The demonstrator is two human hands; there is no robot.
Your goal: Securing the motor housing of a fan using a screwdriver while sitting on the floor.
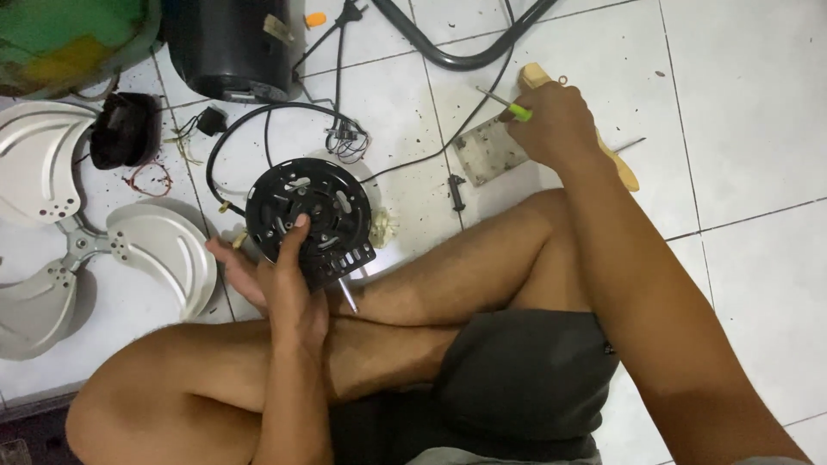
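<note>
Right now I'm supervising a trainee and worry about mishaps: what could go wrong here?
The left hand alone props the black motor housing on the leg; it might slip. Its metal shaft points at bare skin. The right hand holds a green-handled screwdriver above loose wires that could snag.

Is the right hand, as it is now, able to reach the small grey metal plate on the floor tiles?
Probably yes: the right hand holding the green-handled screwdriver is right beside the grey metal plate, nothing between.

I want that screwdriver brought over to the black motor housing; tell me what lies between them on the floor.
Between the screwdriver in the right hand and the motor housing in the left hand lie black cables and a small black part.
</note>
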